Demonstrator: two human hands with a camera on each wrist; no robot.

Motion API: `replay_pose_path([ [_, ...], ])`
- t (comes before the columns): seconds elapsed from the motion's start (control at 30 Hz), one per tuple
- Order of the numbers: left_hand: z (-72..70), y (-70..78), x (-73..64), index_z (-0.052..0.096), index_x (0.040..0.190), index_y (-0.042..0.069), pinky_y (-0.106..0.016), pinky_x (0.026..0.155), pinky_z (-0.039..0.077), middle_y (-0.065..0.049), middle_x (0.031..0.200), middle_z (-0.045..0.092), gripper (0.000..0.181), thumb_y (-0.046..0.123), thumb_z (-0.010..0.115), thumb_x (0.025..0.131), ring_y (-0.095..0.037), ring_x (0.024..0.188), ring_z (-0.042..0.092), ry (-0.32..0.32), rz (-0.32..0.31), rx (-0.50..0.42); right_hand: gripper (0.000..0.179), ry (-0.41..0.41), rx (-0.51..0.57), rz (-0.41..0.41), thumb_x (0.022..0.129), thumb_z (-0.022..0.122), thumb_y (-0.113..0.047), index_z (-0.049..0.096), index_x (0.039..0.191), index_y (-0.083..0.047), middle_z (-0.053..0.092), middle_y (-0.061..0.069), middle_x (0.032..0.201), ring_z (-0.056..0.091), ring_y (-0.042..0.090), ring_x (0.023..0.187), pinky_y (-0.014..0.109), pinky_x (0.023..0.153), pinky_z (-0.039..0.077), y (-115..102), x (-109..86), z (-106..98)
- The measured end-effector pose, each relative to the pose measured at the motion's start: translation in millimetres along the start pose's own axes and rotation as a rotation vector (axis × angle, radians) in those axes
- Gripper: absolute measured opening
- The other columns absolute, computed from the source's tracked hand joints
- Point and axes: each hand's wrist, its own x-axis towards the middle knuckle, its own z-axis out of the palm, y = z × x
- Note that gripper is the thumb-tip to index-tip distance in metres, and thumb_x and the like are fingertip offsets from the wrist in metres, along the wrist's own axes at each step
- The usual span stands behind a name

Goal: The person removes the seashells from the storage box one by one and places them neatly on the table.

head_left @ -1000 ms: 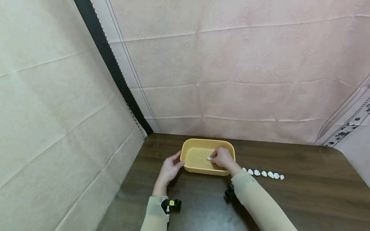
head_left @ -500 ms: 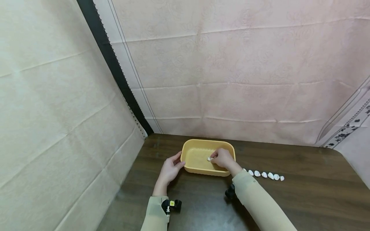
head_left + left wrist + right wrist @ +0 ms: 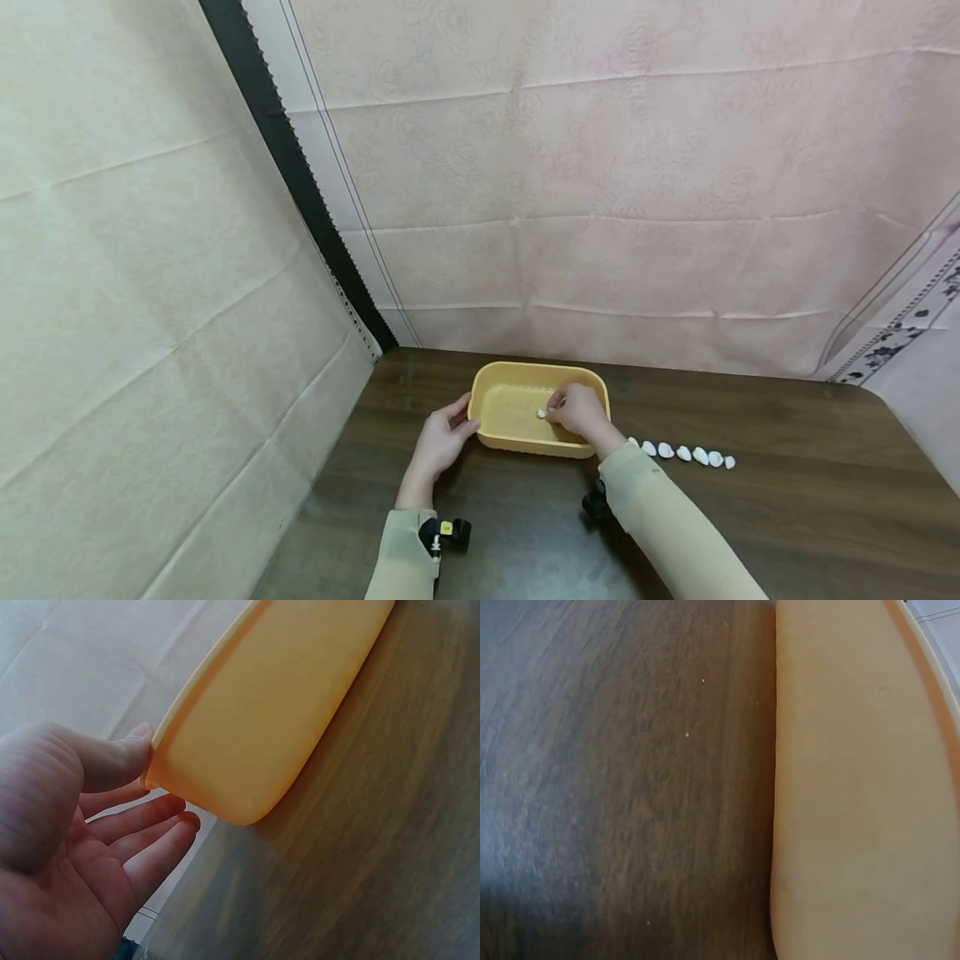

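A yellow rectangular plastic tub [image 3: 510, 437] stands on the dark wooden table. My left hand [image 3: 438, 440] holds it at the left end; in the left wrist view the thumb [image 3: 120, 761] lies on the rim and the fingers are around the corner's outside. My right hand [image 3: 579, 411] reaches over the front wall into the tub. Its fingertips pinch a small white piece [image 3: 542, 413], perhaps a shell, low over the tub's floor. The right wrist view shows only the tub's outer wall [image 3: 862, 795] and the table, not the hand.
Several similar white pieces [image 3: 683, 453] lie in a row on the table [image 3: 810, 500], right of the tub, partly behind the right sleeve [image 3: 667, 517]. Pale cloth [image 3: 600, 208] hangs behind the table and along its left side.
Both hands and the tub stay almost where they were. The white piece at the right fingertips has turned slightly; otherwise the view only shifts a little.
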Motion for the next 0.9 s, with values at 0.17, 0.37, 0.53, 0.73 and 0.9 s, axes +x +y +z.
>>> replay_pose_path([
  [0.17,0.6,-0.4,-0.1,0.053,0.158,0.006,-0.048,0.114,0.048,-0.016,0.158,0.055,0.054,0.009,0.068,0.106,-0.033,0.142,0.056,-0.002,-0.007,0.005,0.015,0.027,0.008,0.012,0.088,0.088,-0.015,0.077,0.09,-0.005,0.071,0.004,0.084,0.061,0.02,0.076,0.032,0.068,0.052,-0.6,-0.3,-0.1],
  [0.37,0.6,-0.1,-0.1,0.053,0.158,0.005,-0.047,0.112,0.05,-0.016,0.158,0.055,0.054,0.008,0.068,0.106,-0.033,0.142,0.057,-0.001,-0.005,-0.001,0.011,0.101,-0.001,-0.029,0.089,0.085,-0.013,0.08,0.094,-0.004,0.074,0.004,0.086,0.064,0.02,0.079,0.036,0.073,0.057,-4.3,0.6,-3.1],
  [0.53,0.9,-0.7,0.3,0.053,0.158,0.006,-0.046,0.112,0.05,-0.016,0.158,0.055,0.054,0.009,0.068,0.106,-0.033,0.142,0.057,0.001,0.0,0.0,0.01,0.119,-0.02,-0.053,0.092,0.081,-0.013,0.081,0.098,-0.004,0.075,0.005,0.089,0.067,0.021,0.083,0.041,0.08,0.06,-5.5,0.3,-5.8],
  [0.73,0.4,0.6,-0.1,0.053,0.157,0.005,-0.047,0.112,0.05,-0.016,0.158,0.055,0.054,0.008,0.068,0.106,-0.033,0.142,0.056,0.003,-0.004,0.001,0.013,0.135,0.016,-0.067,0.094,0.079,-0.014,0.082,0.103,-0.005,0.078,0.006,0.094,0.07,0.022,0.089,0.04,0.081,0.06,-3.8,1.5,-6.8],
  [0.9,0.6,0.1,0.2,0.054,0.157,0.006,-0.047,0.112,0.05,-0.017,0.157,0.055,0.054,0.008,0.069,0.105,-0.034,0.141,0.057,0.003,-0.009,0.005,0.013,0.127,0.076,-0.069,0.093,0.084,-0.015,0.082,0.102,-0.006,0.079,0.003,0.092,0.071,0.019,0.087,0.033,0.074,0.059,-2.8,-1.7,-7.8],
])
